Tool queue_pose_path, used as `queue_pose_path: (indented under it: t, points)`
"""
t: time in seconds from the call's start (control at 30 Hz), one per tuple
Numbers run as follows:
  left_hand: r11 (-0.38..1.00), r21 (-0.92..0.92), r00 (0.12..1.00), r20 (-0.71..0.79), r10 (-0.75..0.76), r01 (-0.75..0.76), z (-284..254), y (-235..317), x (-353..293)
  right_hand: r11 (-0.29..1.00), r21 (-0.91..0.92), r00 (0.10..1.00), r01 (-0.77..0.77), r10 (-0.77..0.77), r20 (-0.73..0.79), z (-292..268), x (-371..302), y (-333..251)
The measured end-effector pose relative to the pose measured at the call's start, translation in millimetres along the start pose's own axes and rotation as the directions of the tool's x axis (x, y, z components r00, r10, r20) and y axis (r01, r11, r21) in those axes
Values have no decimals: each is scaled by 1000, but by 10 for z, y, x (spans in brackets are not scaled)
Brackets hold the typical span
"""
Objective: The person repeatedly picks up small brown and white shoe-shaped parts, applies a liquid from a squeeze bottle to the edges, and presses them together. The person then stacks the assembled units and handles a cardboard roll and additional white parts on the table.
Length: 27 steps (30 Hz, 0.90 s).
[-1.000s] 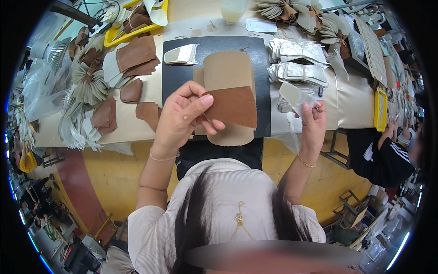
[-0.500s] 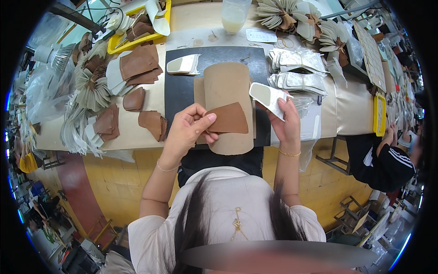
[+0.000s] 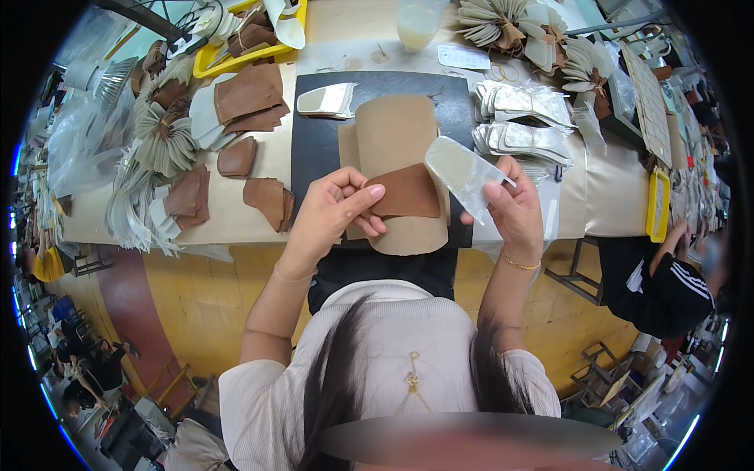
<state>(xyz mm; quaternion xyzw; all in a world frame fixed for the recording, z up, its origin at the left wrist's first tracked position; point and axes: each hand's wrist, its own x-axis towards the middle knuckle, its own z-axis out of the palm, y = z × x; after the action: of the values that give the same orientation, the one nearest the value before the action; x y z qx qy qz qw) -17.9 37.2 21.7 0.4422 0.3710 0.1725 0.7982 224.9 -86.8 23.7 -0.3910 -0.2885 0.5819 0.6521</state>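
My left hand (image 3: 343,206) pinches the left end of a brown leather piece (image 3: 408,192), which lies over a curved tan board (image 3: 397,129). My right hand (image 3: 514,206) grips a whitish, translucent backing piece (image 3: 459,173) with a beige patch on its rounded end. That end hangs just above the leather's right side, and whether they touch I cannot tell. The curved board stands on a black mat (image 3: 314,149). On the mat's far left lies a small stack of similar white pieces (image 3: 326,100).
Brown leather stacks (image 3: 250,96) and fanned grey bundles (image 3: 163,137) fill the table's left. Silvery white stacks (image 3: 522,140) lie right of the mat. A cup of pale liquid (image 3: 416,27) and a yellow tray (image 3: 210,63) stand at the back. Another person's sleeve (image 3: 671,286) shows at right.
My right hand has turned the white piece so that its rounded end points further over the leather. My left hand still holds the leather, and the whole view has shifted slightly.
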Motion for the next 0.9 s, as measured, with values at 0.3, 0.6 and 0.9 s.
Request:
queue_pose_path:
  t: [0.3,0.6,0.9]
  points:
    - [998,-63,1000,-2,19,-19,5,28,-26,890,-380,967,-251,217,-131,311,220,-72]
    - [999,-52,1000,23,5,-4,1,40,-17,833,-443,943,-332,284,-173,382,297,-73]
    - [1000,-17,1000,29,1,-1,8,52,-19,835,-451,949,-315,274,-156,367,314,-38]
